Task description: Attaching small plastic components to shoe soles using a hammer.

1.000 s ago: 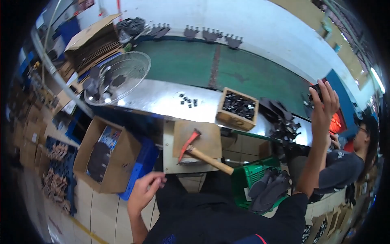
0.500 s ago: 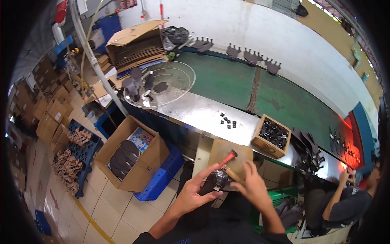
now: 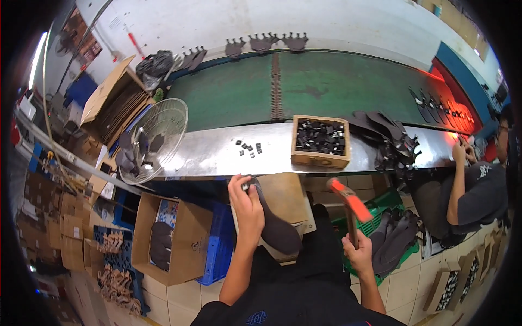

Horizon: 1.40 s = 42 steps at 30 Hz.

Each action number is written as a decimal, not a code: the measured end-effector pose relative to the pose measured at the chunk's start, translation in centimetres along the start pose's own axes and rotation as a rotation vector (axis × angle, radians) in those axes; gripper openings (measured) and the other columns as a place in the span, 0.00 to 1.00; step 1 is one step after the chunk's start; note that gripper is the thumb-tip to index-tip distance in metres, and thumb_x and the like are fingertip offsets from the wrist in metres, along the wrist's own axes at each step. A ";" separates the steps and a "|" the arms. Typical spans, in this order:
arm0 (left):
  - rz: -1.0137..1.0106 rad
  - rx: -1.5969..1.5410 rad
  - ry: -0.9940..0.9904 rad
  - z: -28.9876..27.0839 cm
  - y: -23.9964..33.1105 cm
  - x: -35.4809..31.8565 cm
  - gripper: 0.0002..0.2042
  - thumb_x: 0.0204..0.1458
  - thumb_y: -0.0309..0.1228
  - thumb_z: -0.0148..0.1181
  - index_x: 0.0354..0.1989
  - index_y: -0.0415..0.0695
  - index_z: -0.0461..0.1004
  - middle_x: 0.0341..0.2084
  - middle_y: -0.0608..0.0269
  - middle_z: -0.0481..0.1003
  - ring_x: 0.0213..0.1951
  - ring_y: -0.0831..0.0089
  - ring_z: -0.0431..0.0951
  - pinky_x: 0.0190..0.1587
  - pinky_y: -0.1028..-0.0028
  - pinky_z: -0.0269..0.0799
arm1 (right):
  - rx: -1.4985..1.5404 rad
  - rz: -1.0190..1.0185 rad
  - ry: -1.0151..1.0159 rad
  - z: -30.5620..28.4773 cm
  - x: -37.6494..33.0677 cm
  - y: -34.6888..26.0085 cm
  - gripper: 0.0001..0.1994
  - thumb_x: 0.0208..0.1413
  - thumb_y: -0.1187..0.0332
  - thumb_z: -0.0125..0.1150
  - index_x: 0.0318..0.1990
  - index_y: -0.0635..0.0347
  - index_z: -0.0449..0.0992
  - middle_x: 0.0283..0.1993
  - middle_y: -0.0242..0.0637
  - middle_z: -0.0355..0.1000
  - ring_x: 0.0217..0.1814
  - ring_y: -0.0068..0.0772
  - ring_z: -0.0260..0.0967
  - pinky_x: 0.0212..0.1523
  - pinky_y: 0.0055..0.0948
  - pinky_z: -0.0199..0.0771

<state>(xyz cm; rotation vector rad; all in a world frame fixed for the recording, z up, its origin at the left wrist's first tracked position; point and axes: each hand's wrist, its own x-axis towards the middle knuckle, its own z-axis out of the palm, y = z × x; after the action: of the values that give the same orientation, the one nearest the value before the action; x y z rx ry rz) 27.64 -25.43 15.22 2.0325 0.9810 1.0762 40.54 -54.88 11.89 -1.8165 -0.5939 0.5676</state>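
- Left hand (image 3: pixel 247 204) is curled around the toe end of a dark shoe sole (image 3: pixel 276 225), fingers clamped down on it, pinning it flat on the small wooden work block (image 3: pixel 291 195) right in front of the person.
- Right hand (image 3: pixel 357 251) is fisted tight around the wooden handle of a hammer (image 3: pixel 349 204) with a red-orange head, held up and tilted, head well above the sole and off to its right.
- Just past the block there's the steel bench (image 3: pixel 217 155) with a wooden box of small black parts (image 3: pixel 321 140), plus a few loose black bits (image 3: pixel 249 148) scattered left of it.
- Behind that runs a green conveyor belt (image 3: pixel 326 81).
- A desk fan (image 3: pixel 154 140) sits at the bench's left end, and an open cardboard box (image 3: pixel 171 239) is on the floor, lower left.
- Green crate of dark soles (image 3: pixel 394 239) sits by the right knee.
- Another person (image 3: pixel 476 185) is working at the far right.
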 end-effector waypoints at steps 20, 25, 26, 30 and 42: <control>0.585 0.164 -0.498 18.3 4.9 13.3 0.06 0.46 0.28 0.68 0.33 0.45 0.83 0.34 0.55 0.77 0.43 0.55 0.77 0.46 0.60 0.74 | 0.643 0.096 0.199 -4.2 -1.4 0.3 0.17 0.65 0.65 0.61 0.24 0.58 0.64 0.15 0.26 0.58 0.10 0.16 0.51 0.12 0.20 0.52; -0.123 -0.677 -0.532 13.6 6.7 11.7 0.10 0.61 0.32 0.63 0.42 0.36 0.81 0.34 0.61 0.81 0.28 0.80 0.79 0.28 0.81 0.69 | 0.594 0.001 0.091 -4.5 0.8 -2.1 0.09 0.65 0.69 0.61 0.39 0.68 0.77 0.21 0.34 0.69 0.12 0.14 0.53 0.13 0.18 0.55; -0.170 -0.775 -0.549 12.1 7.3 10.6 0.12 0.62 0.33 0.62 0.46 0.35 0.78 0.36 0.56 0.82 0.30 0.76 0.81 0.29 0.80 0.71 | 0.595 0.008 0.082 -4.3 1.5 -3.0 0.09 0.65 0.69 0.61 0.39 0.68 0.77 0.21 0.34 0.69 0.12 0.14 0.53 0.13 0.18 0.55; -0.310 -1.113 -0.590 4.3 10.6 4.5 0.11 0.63 0.31 0.61 0.47 0.37 0.76 0.40 0.51 0.82 0.34 0.69 0.84 0.30 0.78 0.75 | 0.564 -0.232 -0.009 -2.2 3.8 -7.8 0.12 0.65 0.71 0.60 0.51 0.70 0.76 0.33 0.43 0.75 0.14 0.12 0.56 0.15 0.15 0.55; -0.084 -0.807 -0.364 -5.4 6.8 -2.7 0.11 0.56 0.27 0.68 0.45 0.38 0.78 0.43 0.62 0.72 0.41 0.78 0.75 0.37 0.79 0.73 | 0.617 -0.467 -0.265 8.2 5.1 -14.2 0.09 0.59 0.77 0.65 0.45 0.71 0.77 0.37 0.44 0.77 0.17 0.13 0.61 0.17 0.15 0.59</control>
<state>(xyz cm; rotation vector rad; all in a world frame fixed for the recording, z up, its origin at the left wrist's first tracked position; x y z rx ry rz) 24.08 -30.26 22.02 1.4220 0.3444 0.8245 37.45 -41.68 22.42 -0.9875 -0.8774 0.5894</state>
